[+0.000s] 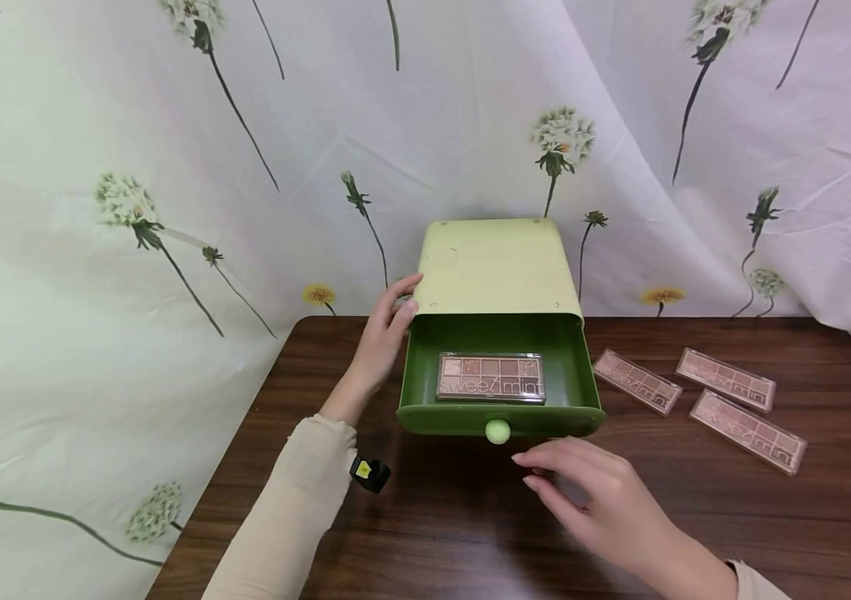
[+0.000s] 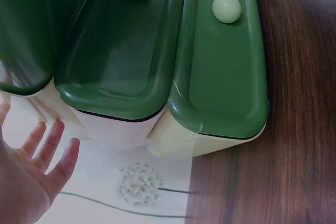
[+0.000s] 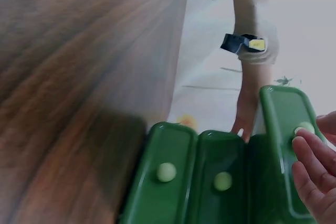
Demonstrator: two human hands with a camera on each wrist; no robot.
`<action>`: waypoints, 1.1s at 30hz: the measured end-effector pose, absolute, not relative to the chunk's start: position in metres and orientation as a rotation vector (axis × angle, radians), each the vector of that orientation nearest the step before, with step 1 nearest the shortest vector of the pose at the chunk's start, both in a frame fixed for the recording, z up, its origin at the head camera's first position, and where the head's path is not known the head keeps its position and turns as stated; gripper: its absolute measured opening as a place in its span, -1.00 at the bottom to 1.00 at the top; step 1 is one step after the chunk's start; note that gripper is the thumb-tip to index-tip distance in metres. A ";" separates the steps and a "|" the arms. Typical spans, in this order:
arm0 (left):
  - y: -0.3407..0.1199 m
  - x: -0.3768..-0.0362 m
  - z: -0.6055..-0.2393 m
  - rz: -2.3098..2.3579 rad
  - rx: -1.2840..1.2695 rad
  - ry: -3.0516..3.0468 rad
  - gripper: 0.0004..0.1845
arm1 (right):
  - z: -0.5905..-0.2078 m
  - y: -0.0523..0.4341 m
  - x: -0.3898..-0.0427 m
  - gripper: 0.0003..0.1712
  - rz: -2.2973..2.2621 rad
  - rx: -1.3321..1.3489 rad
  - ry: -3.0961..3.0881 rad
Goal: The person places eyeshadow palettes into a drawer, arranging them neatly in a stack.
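Eyeshadow palette (image 1: 491, 377) lying flat inside the pulled-out dark green top drawer (image 1: 572, 363) of a pale green drawer unit (image 1: 496, 267), which stands at the back of a dark wooden table (image 1: 470, 533). The left hand (image 1: 382, 337) rests with straight fingers against the unit's left side, holding nothing; the right hand (image 1: 590, 500) hovers just in front of the drawer's round pale knob (image 1: 498, 431), fingers loosely extended and apart, also holding nothing. Three more palettes (image 1: 725, 392) lie on the table to the right of the unit, backed by a dandelion-print cloth (image 1: 95, 208).
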State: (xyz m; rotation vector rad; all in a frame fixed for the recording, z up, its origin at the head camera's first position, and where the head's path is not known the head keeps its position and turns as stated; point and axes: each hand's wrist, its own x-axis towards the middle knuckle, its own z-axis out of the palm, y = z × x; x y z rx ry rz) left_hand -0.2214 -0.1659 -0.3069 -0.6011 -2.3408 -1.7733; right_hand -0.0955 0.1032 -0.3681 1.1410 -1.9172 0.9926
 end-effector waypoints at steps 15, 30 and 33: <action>-0.167 -0.233 -0.322 -1.618 -0.573 -2.393 -0.51 | -0.379 0.141 -0.092 -0.65 0.992 1.012 -1.953; -0.167 -0.215 -0.299 -1.655 -0.544 -2.461 -0.51 | -0.393 0.204 -0.100 -0.73 0.929 0.787 -2.103; -0.167 -0.216 -0.299 -1.669 -0.557 -2.454 -0.51 | -0.395 0.220 -0.100 -0.79 0.884 0.711 -2.194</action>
